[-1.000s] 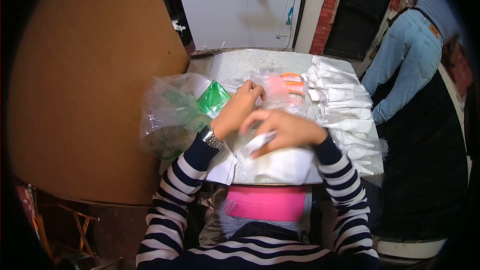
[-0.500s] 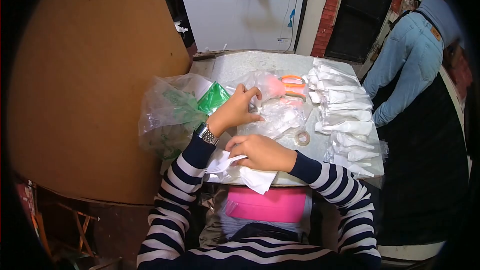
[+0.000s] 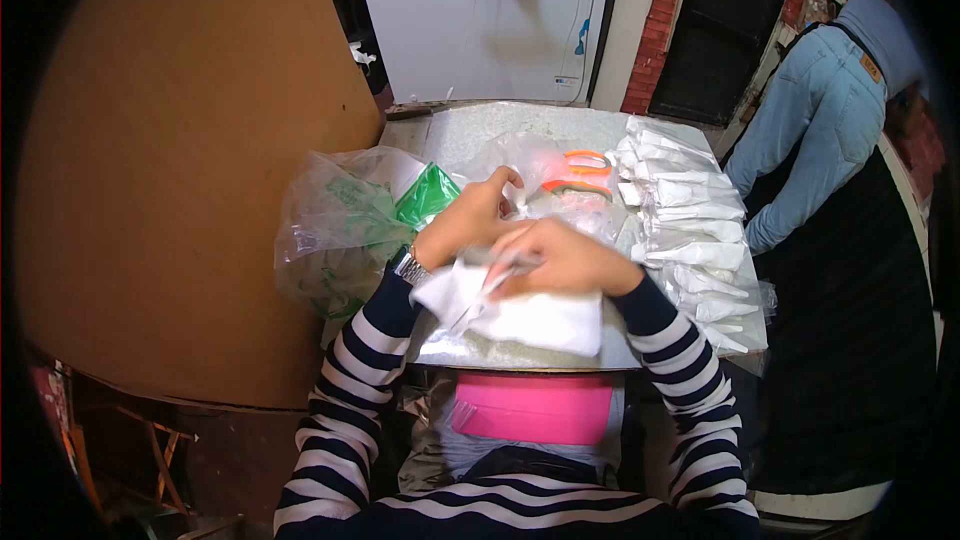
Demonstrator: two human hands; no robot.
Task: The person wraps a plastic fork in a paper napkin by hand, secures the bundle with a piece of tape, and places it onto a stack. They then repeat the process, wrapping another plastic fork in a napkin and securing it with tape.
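Note:
My right hand (image 3: pixel 560 258) is closed on white plastic cutlery with a white napkin (image 3: pixel 545 320) beneath it, near the table's front edge; motion blurs them. My left hand (image 3: pixel 472 212), with a metal watch (image 3: pixel 409 265) at the wrist, has its fingers curled at a clear plastic bag (image 3: pixel 515 155) in the middle of the table. Whether its fingertips pinch the bag is unclear. Behind the hands lie orange-handled scissors (image 3: pixel 588 162), partly over something pink. A green packet (image 3: pixel 428 195) sits left of my left hand, beside a large clear bag (image 3: pixel 335 225).
Several wrapped white bundles (image 3: pixel 690 195) line the right side of the table (image 3: pixel 480 122). A white chest freezer (image 3: pixel 480 25) stands behind it. A brown panel (image 3: pixel 190 160) rises on the left. Another person (image 3: pixel 825 100) bends over a black surface (image 3: pixel 840 340) at the right.
My right hand has moved up and right, bringing the cutlery and napkin with it; the napkin now spreads wider. The scissors have shifted slightly. My left hand stays nearly in place.

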